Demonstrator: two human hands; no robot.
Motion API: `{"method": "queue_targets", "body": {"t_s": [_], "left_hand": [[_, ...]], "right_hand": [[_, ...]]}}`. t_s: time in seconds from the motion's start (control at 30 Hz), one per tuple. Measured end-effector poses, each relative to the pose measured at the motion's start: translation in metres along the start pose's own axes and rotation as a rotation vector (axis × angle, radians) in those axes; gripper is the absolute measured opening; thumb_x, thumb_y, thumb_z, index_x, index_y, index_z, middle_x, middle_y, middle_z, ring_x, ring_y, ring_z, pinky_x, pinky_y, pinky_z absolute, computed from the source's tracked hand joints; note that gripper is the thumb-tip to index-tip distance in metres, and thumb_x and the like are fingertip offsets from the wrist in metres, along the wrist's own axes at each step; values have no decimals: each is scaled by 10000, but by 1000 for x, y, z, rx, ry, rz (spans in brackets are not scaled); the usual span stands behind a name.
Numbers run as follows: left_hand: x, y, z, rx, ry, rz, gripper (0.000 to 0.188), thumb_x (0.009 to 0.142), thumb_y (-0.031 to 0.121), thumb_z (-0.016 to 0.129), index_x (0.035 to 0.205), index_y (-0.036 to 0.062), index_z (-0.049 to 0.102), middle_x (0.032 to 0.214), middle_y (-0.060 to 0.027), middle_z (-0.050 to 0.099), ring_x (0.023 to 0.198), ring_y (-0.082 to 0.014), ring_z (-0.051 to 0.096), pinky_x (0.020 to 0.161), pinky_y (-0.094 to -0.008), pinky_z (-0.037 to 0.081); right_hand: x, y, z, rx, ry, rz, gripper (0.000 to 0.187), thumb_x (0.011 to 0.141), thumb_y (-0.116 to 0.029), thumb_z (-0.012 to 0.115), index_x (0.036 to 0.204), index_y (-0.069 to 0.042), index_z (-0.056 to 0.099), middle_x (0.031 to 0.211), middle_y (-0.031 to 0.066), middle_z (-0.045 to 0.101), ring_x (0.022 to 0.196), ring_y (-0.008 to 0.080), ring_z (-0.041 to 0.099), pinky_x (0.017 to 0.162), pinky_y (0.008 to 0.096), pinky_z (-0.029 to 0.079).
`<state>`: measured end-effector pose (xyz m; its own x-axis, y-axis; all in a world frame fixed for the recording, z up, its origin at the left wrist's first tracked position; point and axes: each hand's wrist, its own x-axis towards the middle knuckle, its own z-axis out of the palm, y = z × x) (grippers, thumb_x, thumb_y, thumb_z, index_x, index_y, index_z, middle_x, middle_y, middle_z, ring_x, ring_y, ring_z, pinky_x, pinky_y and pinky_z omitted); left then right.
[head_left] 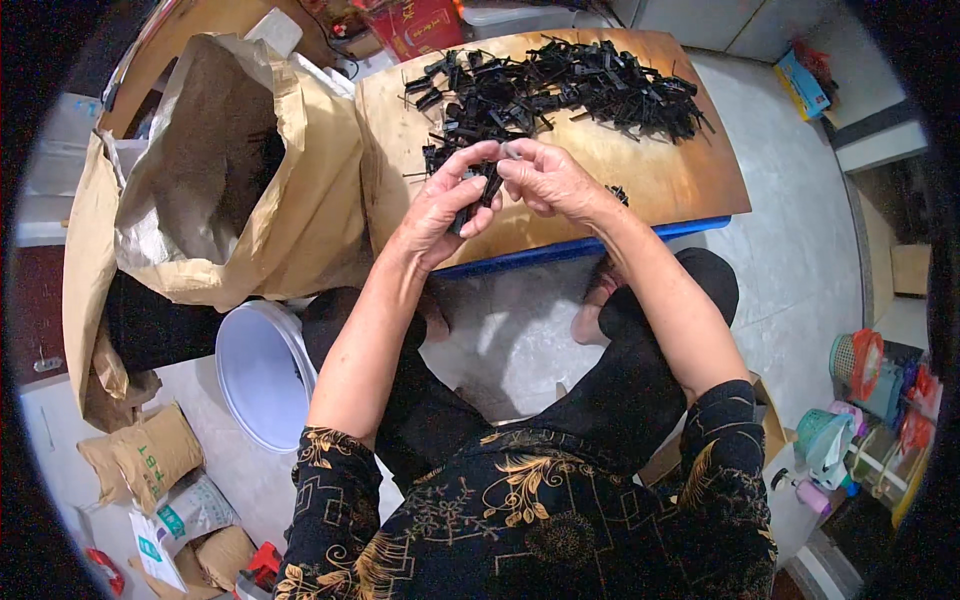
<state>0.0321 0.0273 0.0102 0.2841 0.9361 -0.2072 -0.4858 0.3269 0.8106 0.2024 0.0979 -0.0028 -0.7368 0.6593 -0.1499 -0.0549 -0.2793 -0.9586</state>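
Note:
My left hand (pixel 450 212) is closed around a black plastic part (pixel 490 188), held just above the near edge of the wooden board. My right hand (pixel 548 178) meets it at the fingertips, with thumb and forefinger pinched together. Something small and pale shows at that pinch, too small to make out. Behind my hands, a heap of black plastic parts (pixel 570 88) with thin stems spreads over the far half of the board (pixel 630 165). A few loose black pieces (pixel 618 194) lie near the board's front edge, to the right of my right hand.
A large brown paper sack (pixel 310 190) stands gaping at the left, with a white bucket (pixel 262 375) below it. Packed bags (pixel 150 455) lie at lower left. Under the board shows a blue rim (pixel 560 252). Baskets and bottles (pixel 840 440) crowd the right side.

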Motion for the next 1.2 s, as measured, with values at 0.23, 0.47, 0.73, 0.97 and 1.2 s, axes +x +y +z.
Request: {"method": "queue_targets", "body": {"t_s": [0.23, 0.47, 0.73, 0.97, 1.2], "left_hand": [[4, -4, -2, 69, 1, 36, 407, 871, 194, 548, 1249, 96, 430, 847, -94, 572, 557, -94, 510, 402, -144, 312], [1, -1, 1, 554, 110, 78, 376, 881, 154, 528, 1240, 85, 440, 943, -69, 625, 755, -129, 633, 437, -167, 361], [2, -7, 3, 747, 320, 245, 345, 880, 98, 484, 1222, 76, 447, 864, -62, 627, 615, -58, 528, 438, -182, 379], [4, -5, -1, 701, 402, 219, 339, 876, 98, 494, 1212, 76, 458, 790, -49, 602, 503, -48, 441, 418, -211, 372], [9, -10, -9, 739, 427, 278, 333, 874, 91, 503, 1204, 62, 468, 779, -36, 572, 588, -68, 479, 504, -218, 409]], "right_hand": [[2, -2, 0, -92, -33, -44, 223, 905, -302, 515, 951, -89, 559, 658, -56, 505, 495, -4, 355, 422, 153, 258], [10, 13, 4, -315, 96, -171, 230, 910, -238, 493, 933, -18, 553, 738, 11, 540, 687, 69, 503, 606, 229, 428], [16, 16, 23, -85, 195, -91, 270, 929, -283, 445, 1000, -35, 525, 660, -11, 501, 512, 46, 419, 444, 197, 339], [9, 6, 36, 130, 137, 112, 355, 951, -303, 388, 1211, -62, 401, 561, -51, 392, 408, 22, 289, 341, 175, 218], [14, 2, 41, 175, 153, 141, 347, 949, -292, 403, 1218, -74, 390, 558, -59, 371, 419, 16, 286, 347, 171, 218]]}}
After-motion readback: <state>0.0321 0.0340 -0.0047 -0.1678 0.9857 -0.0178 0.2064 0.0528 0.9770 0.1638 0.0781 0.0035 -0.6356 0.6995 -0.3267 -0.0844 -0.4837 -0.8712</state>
